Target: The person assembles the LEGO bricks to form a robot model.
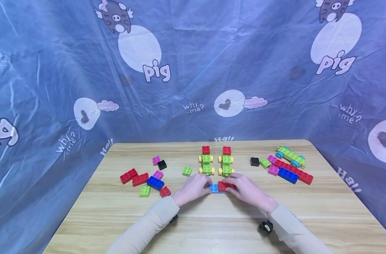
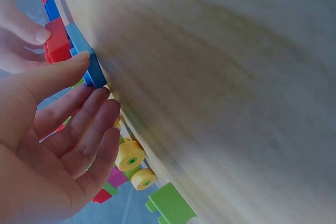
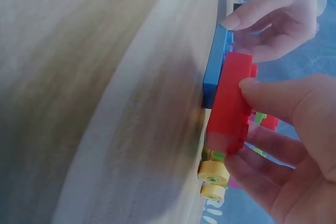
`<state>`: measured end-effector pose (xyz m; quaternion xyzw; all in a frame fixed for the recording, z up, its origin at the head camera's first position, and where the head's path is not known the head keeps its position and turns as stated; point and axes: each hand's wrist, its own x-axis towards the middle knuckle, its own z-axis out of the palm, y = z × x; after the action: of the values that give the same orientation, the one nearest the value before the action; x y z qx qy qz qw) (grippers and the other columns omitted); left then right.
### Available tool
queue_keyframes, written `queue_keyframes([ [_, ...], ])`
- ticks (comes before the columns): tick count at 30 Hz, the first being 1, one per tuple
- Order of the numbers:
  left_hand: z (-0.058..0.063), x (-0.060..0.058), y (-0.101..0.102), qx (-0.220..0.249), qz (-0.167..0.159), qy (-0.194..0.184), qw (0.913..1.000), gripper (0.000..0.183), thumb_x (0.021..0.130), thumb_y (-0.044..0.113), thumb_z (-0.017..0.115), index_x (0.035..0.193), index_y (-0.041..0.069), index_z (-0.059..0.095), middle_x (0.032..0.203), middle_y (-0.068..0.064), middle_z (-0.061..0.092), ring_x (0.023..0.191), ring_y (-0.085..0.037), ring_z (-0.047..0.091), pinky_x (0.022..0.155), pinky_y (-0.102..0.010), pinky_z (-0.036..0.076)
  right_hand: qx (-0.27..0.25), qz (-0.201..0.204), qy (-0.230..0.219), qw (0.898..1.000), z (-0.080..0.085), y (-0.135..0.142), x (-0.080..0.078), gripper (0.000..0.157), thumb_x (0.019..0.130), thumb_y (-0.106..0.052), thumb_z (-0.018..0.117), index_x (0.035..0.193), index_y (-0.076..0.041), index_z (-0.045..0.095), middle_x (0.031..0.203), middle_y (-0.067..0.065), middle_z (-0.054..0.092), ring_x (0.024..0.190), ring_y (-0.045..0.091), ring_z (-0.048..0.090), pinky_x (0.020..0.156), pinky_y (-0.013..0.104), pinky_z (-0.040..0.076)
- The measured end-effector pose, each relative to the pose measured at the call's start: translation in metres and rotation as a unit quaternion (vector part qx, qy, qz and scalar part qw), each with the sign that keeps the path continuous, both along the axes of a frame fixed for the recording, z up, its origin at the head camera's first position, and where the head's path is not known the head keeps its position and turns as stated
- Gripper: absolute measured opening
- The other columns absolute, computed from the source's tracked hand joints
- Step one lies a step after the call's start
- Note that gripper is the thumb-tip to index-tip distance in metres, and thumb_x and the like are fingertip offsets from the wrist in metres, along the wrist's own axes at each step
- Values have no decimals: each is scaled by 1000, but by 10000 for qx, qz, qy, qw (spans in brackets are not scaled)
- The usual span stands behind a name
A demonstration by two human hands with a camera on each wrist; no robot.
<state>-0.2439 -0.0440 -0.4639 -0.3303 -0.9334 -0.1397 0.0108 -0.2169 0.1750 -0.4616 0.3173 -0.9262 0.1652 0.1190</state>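
Note:
My left hand (image 1: 195, 186) pinches the left end of a flat light-blue brick (image 1: 213, 188) between thumb and fingertips. From the other side, my right hand (image 1: 248, 189) grips a long red brick (image 1: 223, 186) with thumb and fingers. The red brick (image 3: 231, 98) lies over the right part of the blue brick (image 3: 213, 72) and sticks out past its end in the right wrist view. Blue studs show at the left of the red one. Just beyond the hands stand two green cars, a left car (image 1: 206, 164) and a right car (image 1: 226, 164), with yellow wheels and red bricks at their far ends.
A green brick (image 1: 187, 171) lies left of the cars. Farther left are loose bricks, among them a blue brick (image 1: 155, 182) and a black brick (image 1: 162, 164). At the right lie a long red row (image 1: 294, 171), a blue brick (image 1: 287, 175) and a green blue-wheeled car (image 1: 290, 156).

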Motion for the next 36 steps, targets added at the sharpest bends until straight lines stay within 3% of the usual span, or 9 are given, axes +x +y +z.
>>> queue_keyframes([
  [18,2,-1,1,62,-32,88,9999,23,76,23,76,97,14,72,91,1,71,80,-7,63,65,-14,49,310,-23,421,9986,7,-7,0,33,75,-13,76,108,-10,70,90,5,66,79,13,60,68,26,55],
  [27,3,-1,0,69,-93,102,9999,22,75,21,76,95,14,72,89,1,72,78,-7,63,65,-13,48,336,151,225,9991,9,-5,-3,33,76,-15,75,108,-10,69,89,4,66,75,10,58,65,22,53],
  [36,1,0,2,-178,-116,143,9997,22,75,24,77,95,16,72,90,3,72,80,-6,63,69,-15,51,186,124,126,9997,3,4,0,33,77,-18,75,109,-11,67,99,3,67,88,14,64,78,30,57],
])
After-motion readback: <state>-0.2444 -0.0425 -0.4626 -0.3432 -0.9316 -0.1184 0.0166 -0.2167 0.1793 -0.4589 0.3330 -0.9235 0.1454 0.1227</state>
